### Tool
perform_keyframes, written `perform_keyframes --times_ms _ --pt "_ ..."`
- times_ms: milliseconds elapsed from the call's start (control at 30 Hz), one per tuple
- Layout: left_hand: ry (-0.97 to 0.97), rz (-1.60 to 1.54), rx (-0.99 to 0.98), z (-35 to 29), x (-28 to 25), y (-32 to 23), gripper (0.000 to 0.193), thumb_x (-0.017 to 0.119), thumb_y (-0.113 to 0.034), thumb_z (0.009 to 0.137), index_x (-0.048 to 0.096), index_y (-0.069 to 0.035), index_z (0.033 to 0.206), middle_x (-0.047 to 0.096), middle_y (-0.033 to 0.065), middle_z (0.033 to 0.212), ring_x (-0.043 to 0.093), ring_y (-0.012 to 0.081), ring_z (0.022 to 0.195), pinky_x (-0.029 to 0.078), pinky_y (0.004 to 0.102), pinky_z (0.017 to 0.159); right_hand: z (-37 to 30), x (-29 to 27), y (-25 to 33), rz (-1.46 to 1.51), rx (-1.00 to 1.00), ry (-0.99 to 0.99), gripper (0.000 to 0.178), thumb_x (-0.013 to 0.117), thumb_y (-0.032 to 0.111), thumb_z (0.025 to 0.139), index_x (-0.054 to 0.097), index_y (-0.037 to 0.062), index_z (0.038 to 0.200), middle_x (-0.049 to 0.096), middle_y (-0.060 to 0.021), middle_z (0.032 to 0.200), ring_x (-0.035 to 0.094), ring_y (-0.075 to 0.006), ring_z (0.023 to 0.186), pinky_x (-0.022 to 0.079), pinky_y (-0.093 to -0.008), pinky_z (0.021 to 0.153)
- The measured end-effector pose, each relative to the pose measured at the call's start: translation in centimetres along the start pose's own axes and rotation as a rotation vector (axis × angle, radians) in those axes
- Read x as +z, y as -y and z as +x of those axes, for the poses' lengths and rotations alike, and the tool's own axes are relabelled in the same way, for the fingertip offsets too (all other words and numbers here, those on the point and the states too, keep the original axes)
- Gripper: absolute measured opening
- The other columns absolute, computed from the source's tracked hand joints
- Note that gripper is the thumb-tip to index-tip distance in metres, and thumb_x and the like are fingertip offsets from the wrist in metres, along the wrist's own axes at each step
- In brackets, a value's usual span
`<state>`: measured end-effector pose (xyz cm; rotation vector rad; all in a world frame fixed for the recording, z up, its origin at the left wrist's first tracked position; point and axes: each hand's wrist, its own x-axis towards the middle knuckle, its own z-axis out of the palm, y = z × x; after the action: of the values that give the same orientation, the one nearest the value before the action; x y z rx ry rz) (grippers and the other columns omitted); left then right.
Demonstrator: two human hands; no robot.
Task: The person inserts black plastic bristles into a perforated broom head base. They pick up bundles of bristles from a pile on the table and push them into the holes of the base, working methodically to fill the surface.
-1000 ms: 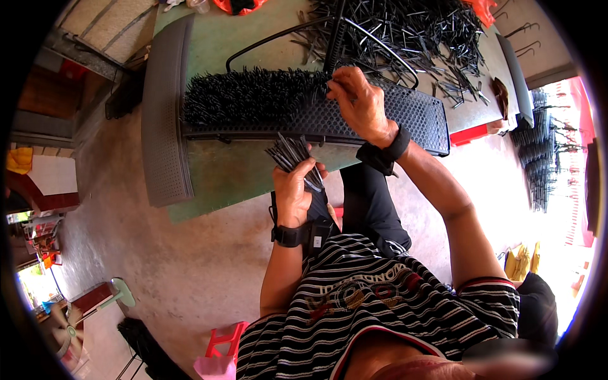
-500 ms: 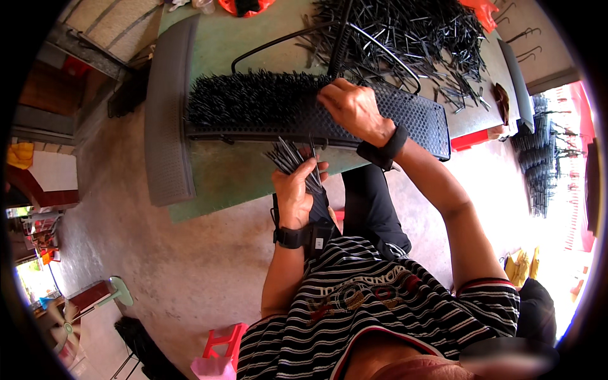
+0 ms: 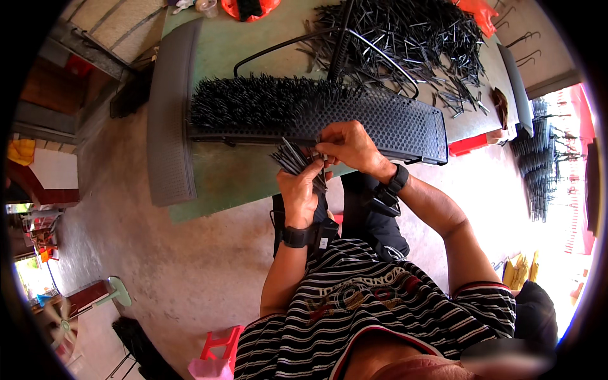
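My left hand (image 3: 299, 193) is closed around a bundle of thin black strips (image 3: 292, 157), held below the near edge of a long black perforated panel (image 3: 396, 123). Thumb and fingers of my right hand (image 3: 350, 149) are pinched together at the right side of this bundle; what lies between the fingertips is too small to make out. Dense black bristles (image 3: 247, 101) stand up from the panel's left half. Toward its right end the holes show bare.
Beyond the panel a large heap of loose black strips (image 3: 405, 44) covers the green table (image 3: 215, 190). A black metal frame (image 3: 278, 44) rises behind the panel. A grey curved panel (image 3: 171, 114) stands at the left. An orange bag (image 3: 250, 9) lies at the back.
My right hand has come down from the panel's surface to the bundle in my left hand. The left hand has shifted slightly to the right, still gripping the strips.
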<state>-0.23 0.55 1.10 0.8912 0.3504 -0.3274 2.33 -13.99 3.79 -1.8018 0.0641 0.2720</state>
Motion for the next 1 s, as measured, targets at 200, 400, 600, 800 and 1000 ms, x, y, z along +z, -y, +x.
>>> perform_keyframes --times_ms 200,400,600,800,1000 --pt "-0.017 -0.024 0.006 -0.2 0.1 -0.4 0.015 0.065 0.006 0.077 0.061 -0.001 0.090 0.064 0.0085 0.083 0.063 0.0190 0.068 0.054 0.0341 0.056 -0.5 0.6 0.6 0.005 -0.047 -0.028 0.021 0.063 0.000 0.081 0.059 -0.0085 0.100 0.064 -0.0088 0.071 0.062 -0.0106 0.059 0.050 -0.0232 0.051" --pt "-0.129 -0.031 -0.012 -0.3 -1.3 -1.3 0.020 0.064 0.008 0.075 0.060 0.000 0.093 0.063 0.0087 0.084 0.064 0.0226 0.068 0.052 0.0352 0.054 -0.6 0.5 1.3 0.076 -0.150 -0.222 0.024 0.060 0.000 0.081 0.055 -0.0064 0.104 0.065 -0.0111 0.070 0.065 -0.0142 0.063 0.050 -0.0255 0.053" --pt "-0.104 -0.040 -0.015 -0.4 -2.1 -1.8 0.020 0.061 0.011 0.075 0.059 0.004 0.094 0.063 0.0104 0.085 0.065 0.0248 0.068 0.054 0.0367 0.056 1.8 0.6 3.2 -0.125 -0.481 -0.468 0.023 0.059 0.001 0.084 0.049 -0.0006 0.104 0.064 -0.0119 0.075 0.068 -0.0173 0.069 0.051 -0.0259 0.056" --pt "-0.092 -0.046 -0.002 -0.2 -2.9 -1.6 0.019 0.058 0.012 0.075 0.058 0.006 0.093 0.062 0.0119 0.090 0.065 0.0262 0.068 0.055 0.0381 0.056 3.7 1.3 1.4 -0.229 -0.534 -0.464 0.019 0.059 0.000 0.082 0.051 0.0005 0.100 0.063 -0.0147 0.077 0.066 -0.0256 0.071 0.051 -0.0305 0.058" --pt "-0.128 -0.086 -0.018 -0.3 -3.0 -2.1 0.021 0.059 0.011 0.075 0.058 0.006 0.095 0.063 0.0113 0.091 0.065 0.0259 0.066 0.055 0.0383 0.055 4.5 1.0 0.8 -0.804 -0.680 -0.365 0.009 0.062 0.006 0.079 0.060 0.0044 0.088 0.059 -0.0132 0.073 0.058 -0.0357 0.062 0.047 -0.0392 0.053"
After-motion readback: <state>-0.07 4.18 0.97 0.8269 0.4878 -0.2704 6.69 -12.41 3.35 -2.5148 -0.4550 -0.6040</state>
